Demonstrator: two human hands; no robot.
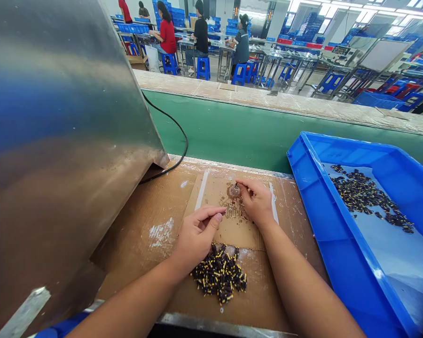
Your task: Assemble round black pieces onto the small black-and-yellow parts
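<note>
My left hand [196,234] rests on the cardboard mat [151,220], fingers curled in a pinch with the thumb pressed to the fingertips, beside a row of small parts [232,211] lined up on the mat. What it pinches is too small to see. My right hand [255,199] is closed on a thin tool whose tip meets a small round clear dish [234,190]. A pile of small black and yellow parts [219,274] lies just below my left hand.
A blue plastic tray [341,263] at the right holds several dark parts [366,195] on a clear sheet. A large steel machine housing [56,141] fills the left, with a black cable [178,136]. A green conveyor belt [254,131] runs behind. People sit at far benches.
</note>
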